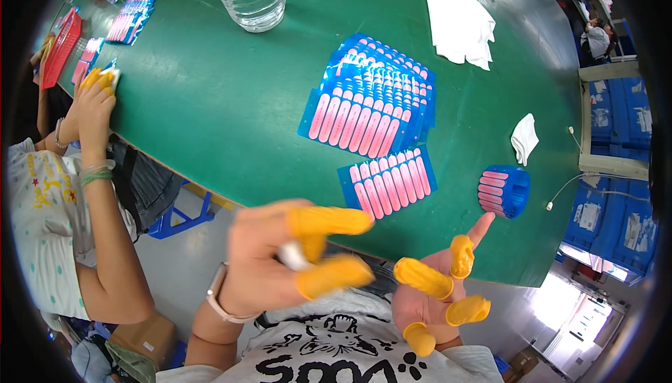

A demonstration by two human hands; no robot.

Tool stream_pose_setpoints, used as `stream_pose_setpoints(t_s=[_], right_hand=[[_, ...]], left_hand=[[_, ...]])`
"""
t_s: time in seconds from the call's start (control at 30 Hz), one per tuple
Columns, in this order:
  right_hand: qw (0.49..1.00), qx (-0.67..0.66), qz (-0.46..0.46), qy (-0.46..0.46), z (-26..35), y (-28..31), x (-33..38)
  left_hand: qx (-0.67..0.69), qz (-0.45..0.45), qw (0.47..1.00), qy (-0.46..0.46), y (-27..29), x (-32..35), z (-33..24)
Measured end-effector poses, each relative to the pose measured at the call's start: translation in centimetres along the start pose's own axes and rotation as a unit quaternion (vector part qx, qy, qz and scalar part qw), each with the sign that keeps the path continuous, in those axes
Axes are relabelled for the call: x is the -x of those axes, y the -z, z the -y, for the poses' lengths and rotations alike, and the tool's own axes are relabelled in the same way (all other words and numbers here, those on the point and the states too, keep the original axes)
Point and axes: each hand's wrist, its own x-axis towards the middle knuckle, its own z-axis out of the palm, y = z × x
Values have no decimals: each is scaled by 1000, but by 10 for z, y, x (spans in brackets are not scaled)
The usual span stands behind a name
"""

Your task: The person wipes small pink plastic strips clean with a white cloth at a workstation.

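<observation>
My left hand (pixel 280 250), slightly blurred, wears yellow finger cots. Its thumb and forefinger are apart, while a small white wad of wipe (pixel 297 255) is tucked in the curled fingers. My right hand (pixel 441 288) is spread open and holds nothing; yellow cots cover all its fingers but one, and that bare fingertip is close to a curled blue sheet with pink strips (pixel 505 192). Beyond my left hand lies a single blue sheet with pink rounded strips (pixel 390 181). Behind it is a fanned stack of similar sheets (pixel 374 99).
A white cloth (pixel 462 24) and a smaller white wipe (pixel 524 139) rest on the green table (pixel 231 110). A clear container of water (pixel 259 5) stands at the back. At left, a co-worker's hands (pixel 98 96) work near a red basket (pixel 64 47) and more sheets (pixel 143 1).
</observation>
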Motion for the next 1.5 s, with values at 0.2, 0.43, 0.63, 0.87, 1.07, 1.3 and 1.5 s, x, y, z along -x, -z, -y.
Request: stream_pose_setpoints(t_s=[0.2, 0.43, 0.63, 0.87, 1.07, 1.3, 1.5], right_hand=[[992, -89, -19, -82, 20, -5, -1], [981, 111, 161, -4, 0, 25, -4], [999, -19, 42, -25, -7, 0, -11], [900, -322, -37, -291, -5, -19, -19], [908, -308, 122, -257, -6, -20, -30], [809, -423, -10, -407, -7, -16, -31], [779, -455, 19, -431, -24, 3, -30]], left_hand=[[70, 18, 997, 9, -30, 8, 2], [-112, 106, 987, -34, -6, -3, -6], [22, 71, 996, 59, -8, -10, 3], [159, -169, 963, 138, -7, -13, 19], [268, -178, 936, 140, -42, -33, 5], [291, -71, 946, 122, -57, -28, 6], [166, -32, 977, 128, -52, -18, 18]])
